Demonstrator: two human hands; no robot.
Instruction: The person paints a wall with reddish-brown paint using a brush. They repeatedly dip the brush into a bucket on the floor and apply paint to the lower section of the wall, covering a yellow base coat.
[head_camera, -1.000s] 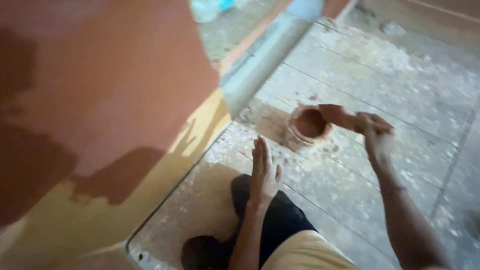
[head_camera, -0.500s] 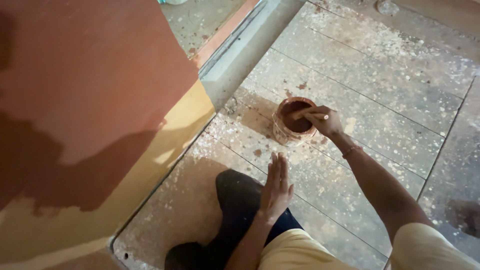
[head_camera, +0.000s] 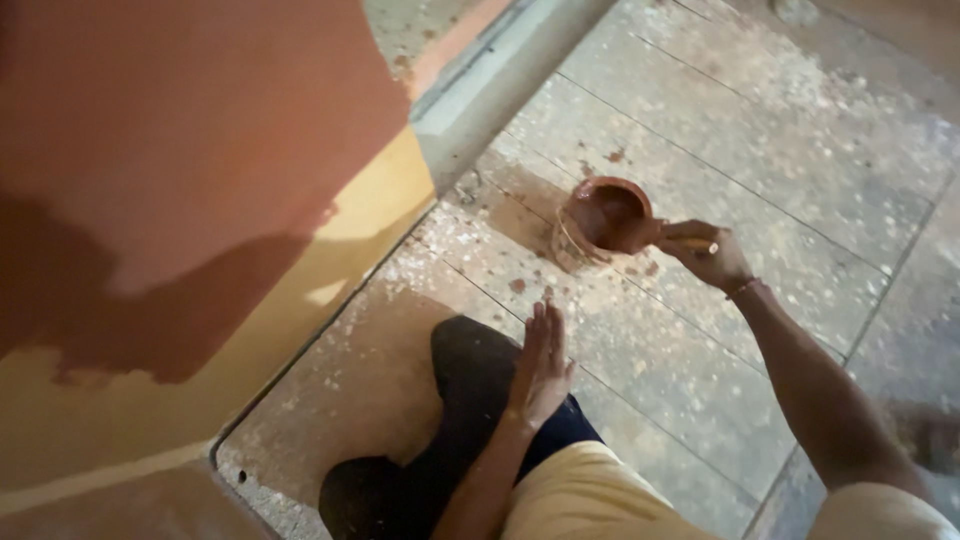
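On the speckled tile floor (head_camera: 800, 160), a small round pot of reddish-brown paint (head_camera: 605, 215) sits beside the half-painted wall (head_camera: 180, 150).

It looks light but open-topped and wet, so slippery and easy to spill; the rim or side seems the safest hold. The right hand (head_camera: 710, 255) is closed around a pale brush handle (head_camera: 690, 243) reaching to the pot's rim, bristles hidden. The left hand (head_camera: 540, 365) rests flat and open on a dark trouser knee (head_camera: 470, 400). How full the pot is cannot be made out.

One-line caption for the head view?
Right hand holds a brush at a paint pot; left hand rests on the knee.
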